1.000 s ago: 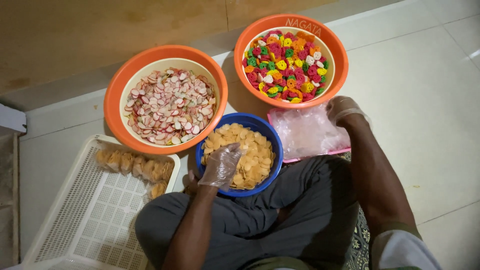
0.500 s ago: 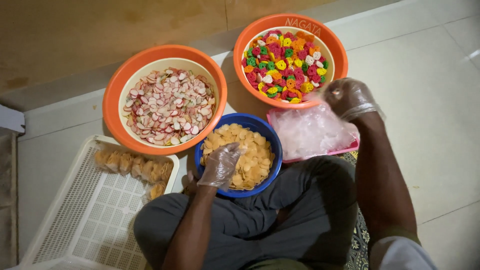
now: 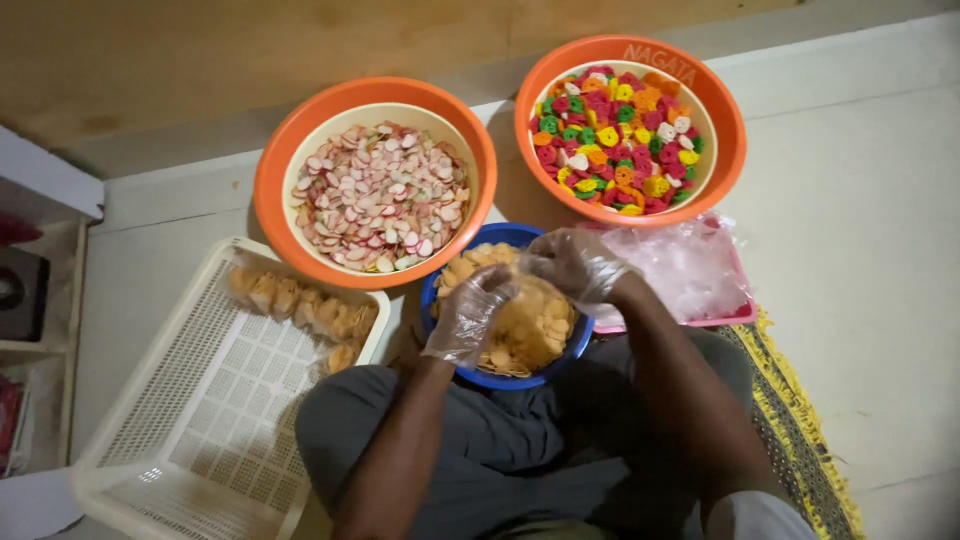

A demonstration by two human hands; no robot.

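- Since half a second ago, my right hand (image 3: 572, 265) has come from the pink tray (image 3: 735, 315) to the blue bowl (image 3: 452, 282) of yellow crackers (image 3: 528, 325).
- Both gloved hands meet over that bowl; left hand (image 3: 468, 315) curls loosely, its grip unclear.
- Right-hand fingers pinch together; I can't tell on what.

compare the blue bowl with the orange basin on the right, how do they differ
The blue bowl is smaller and holds plain tan crackers; the right orange basin is wider and holds crackers in red, yellow, green, orange and white. The bowl sits close by the person's lap with the gloved left hand and right hand over it; the basin lies farther off, with no hand over it. Both are round, on the floor, and filled with crackers.
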